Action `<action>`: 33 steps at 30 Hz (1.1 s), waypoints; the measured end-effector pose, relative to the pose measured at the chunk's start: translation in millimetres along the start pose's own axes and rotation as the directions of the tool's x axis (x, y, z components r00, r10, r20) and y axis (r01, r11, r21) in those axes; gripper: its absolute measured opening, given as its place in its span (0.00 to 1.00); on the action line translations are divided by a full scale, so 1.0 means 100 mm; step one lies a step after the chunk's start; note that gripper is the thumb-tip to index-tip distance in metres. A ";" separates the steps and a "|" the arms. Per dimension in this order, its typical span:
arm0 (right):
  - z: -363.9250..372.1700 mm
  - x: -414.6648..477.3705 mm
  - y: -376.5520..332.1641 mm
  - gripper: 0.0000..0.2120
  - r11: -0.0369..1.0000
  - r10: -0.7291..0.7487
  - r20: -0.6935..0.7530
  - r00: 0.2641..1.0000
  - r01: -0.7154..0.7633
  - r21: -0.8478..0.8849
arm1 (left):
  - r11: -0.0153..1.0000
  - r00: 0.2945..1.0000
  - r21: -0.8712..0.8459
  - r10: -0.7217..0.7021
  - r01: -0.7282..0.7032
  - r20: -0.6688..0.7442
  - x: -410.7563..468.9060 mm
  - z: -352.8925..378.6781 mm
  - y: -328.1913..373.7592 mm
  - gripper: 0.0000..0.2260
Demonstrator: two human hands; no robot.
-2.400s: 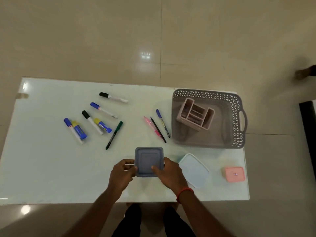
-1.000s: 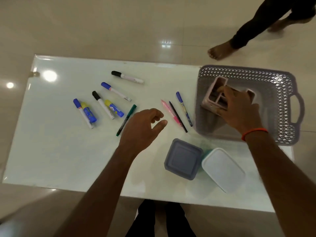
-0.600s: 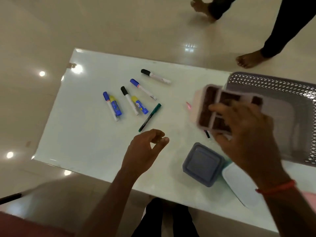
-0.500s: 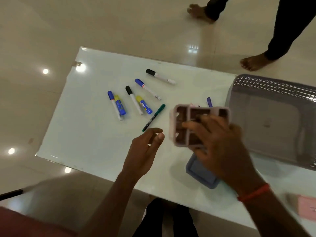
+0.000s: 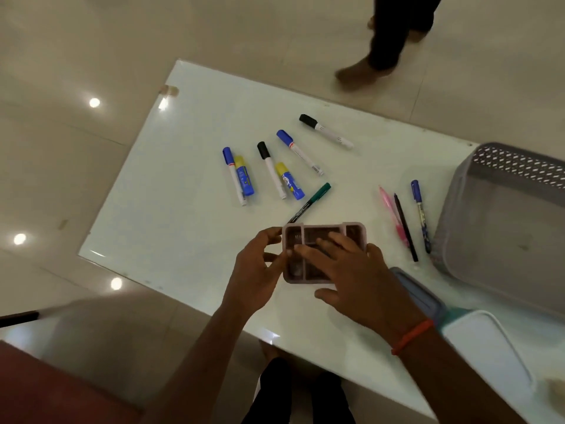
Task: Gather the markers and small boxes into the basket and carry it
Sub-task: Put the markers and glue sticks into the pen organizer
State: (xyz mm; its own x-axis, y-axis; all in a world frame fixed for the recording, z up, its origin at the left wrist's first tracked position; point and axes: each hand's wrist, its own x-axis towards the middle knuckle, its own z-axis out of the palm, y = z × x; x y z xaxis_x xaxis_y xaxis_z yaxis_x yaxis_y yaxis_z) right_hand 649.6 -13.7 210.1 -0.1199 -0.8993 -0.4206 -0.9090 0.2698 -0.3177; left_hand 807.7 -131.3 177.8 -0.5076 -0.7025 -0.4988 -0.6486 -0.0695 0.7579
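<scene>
My right hand [image 5: 354, 280] grips a pink divided organiser [image 5: 308, 237] from above, fingers inside its compartments, near the table's front edge. My left hand [image 5: 256, 270] touches its left side. The grey lattice basket [image 5: 501, 228] stands empty at the right. Several markers lie left of centre: a black-capped one [image 5: 325, 131], a blue-capped one [image 5: 299, 152], another black-capped one [image 5: 271, 169], a blue-capped one [image 5: 234, 175], two blue-and-yellow sticks [image 5: 244, 175] [image 5: 289, 185] and a green pen [image 5: 310, 202]. A pink pen [image 5: 393, 214], a black pen [image 5: 405, 226] and a blue pen [image 5: 420, 214] lie beside the basket.
A grey lidded box [image 5: 420, 296] and a white lidded box [image 5: 489, 356] sit behind my right wrist at the front right of the white table [image 5: 171, 191]. Another person's legs [image 5: 388, 38] are on the floor beyond the table. A dark red surface [image 5: 46, 390] is at the lower left.
My right hand lifted the pink organiser out of the basket and carried it left to the table's front. My left hand came up against it. The other person walked across the far side.
</scene>
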 end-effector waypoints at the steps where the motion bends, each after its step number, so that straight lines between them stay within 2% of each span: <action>1: -0.12 -0.01 0.00 0.36 0.999 0.014 0.003 1.000 -0.014 0.042 | 1.000 1.000 0.030 0.009 -0.009 0.005 0.03 -0.03 -0.02 0.20; 5: -0.73 0.15 0.07 0.22 0.987 0.093 -0.094 0.991 -0.079 0.141 | 0.996 0.998 0.083 0.027 -0.032 0.058 0.13 -0.13 -0.07 0.21; 7: -0.98 0.39 0.13 0.20 0.979 0.140 -0.188 0.972 -0.108 0.173 | 0.993 0.996 0.104 0.045 -0.053 0.083 0.17 -0.20 -0.06 0.22; 10: -1.18 0.91 0.25 0.22 0.975 0.181 -0.276 0.944 -0.136 0.175 | 0.991 0.996 0.108 0.076 -0.080 0.036 0.22 -0.34 -0.04 0.24; 13: -1.26 1.54 0.35 0.22 0.970 0.216 -0.324 0.921 -0.165 0.177 | 0.991 0.995 0.099 0.090 -0.085 -0.041 0.31 -0.53 -0.04 0.17; 16: -1.16 2.11 0.41 0.25 0.962 0.255 -0.281 0.925 -0.212 0.174 | 0.992 0.990 0.088 0.098 -0.089 -0.101 0.45 -0.74 -0.06 0.14; 19: -0.94 2.46 0.46 0.29 0.957 0.267 -0.159 0.950 -0.243 0.158 | 0.989 0.982 0.093 0.124 -0.112 -0.141 0.60 -0.90 -0.06 0.11; 21: -0.75 2.59 0.46 0.31 0.960 0.273 -0.096 0.957 -0.265 0.089 | 0.987 0.978 0.099 0.138 -0.124 -0.156 0.72 -0.96 -0.08 0.09; 23: -0.59 2.62 0.44 0.30 0.964 0.262 -0.133 0.956 -0.266 -0.016 | 0.985 0.974 0.111 0.152 -0.134 -0.166 0.82 -0.97 -0.06 0.08; 25: -0.50 2.58 0.41 0.25 0.968 0.232 -0.207 0.951 -0.247 -0.050 | 0.982 0.971 0.121 0.163 -0.143 -0.176 0.91 -0.96 -0.02 0.06; 29: -0.43 2.49 0.44 0.19 0.978 0.205 -0.254 0.945 -0.206 0.021 | 0.973 0.963 0.158 0.198 -0.171 -0.181 1.09 -0.85 0.16 0.11; 33: -0.46 2.43 0.56 0.17 0.967 0.208 -0.196 0.958 -0.172 0.187 | 0.953 0.964 0.260 0.205 -0.157 -0.169 1.30 -0.75 0.33 0.15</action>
State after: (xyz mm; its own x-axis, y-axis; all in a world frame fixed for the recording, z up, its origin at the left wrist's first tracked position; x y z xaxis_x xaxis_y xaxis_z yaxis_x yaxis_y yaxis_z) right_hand 551.8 -232.6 129.2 -0.3820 -0.8732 -0.3027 -0.7842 0.4796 -0.3938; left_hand 762.9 -277.5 169.6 -0.5264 -0.8111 -0.2550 -0.6860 0.2280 0.6910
